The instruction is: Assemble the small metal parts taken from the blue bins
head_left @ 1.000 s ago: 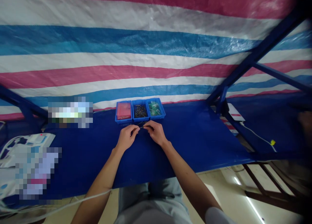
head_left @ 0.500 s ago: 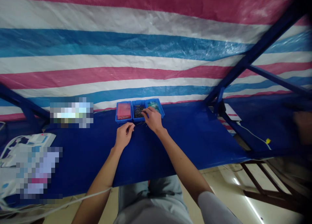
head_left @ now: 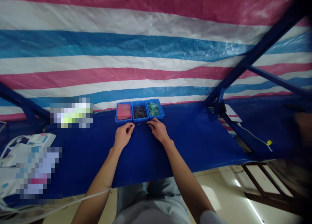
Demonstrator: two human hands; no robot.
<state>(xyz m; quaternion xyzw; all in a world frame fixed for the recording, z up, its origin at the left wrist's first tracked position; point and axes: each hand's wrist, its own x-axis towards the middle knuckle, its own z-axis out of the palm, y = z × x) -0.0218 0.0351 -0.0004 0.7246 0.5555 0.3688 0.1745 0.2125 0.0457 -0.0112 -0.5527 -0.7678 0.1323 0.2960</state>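
Note:
My left hand [head_left: 123,135] rests on the blue table in front of the left bin, thumb and fingertips pinched together. What it pinches, if anything, is too small to make out. Opposite it, my right hand [head_left: 158,129] is closed at the fingertips beside a few thin dark screw-like pieces [head_left: 140,123] lying before the bins. Whether one is between those fingers cannot be seen. Just beyond stands the middle blue bin [head_left: 140,120], holding many dark screw-like pieces [head_left: 139,112]. The left bin [head_left: 123,122] has flat red packets [head_left: 123,111]; the right bin [head_left: 159,116] contains green-and-clear packets [head_left: 153,109].
A striped plastic sheet [head_left: 146,68] hangs behind the table [head_left: 195,136]. Blue frame bars [head_left: 234,77] slant at the right. Beyond them lies a white box-like item [head_left: 232,112] with a cable. White equipment [head_left: 44,139] and blurred-out items sit left. Another person's hand shows at far right.
My right hand reached to the middle bin, then came back to the table before it. My left hand drew slightly left, away from the right hand, and then stayed there.

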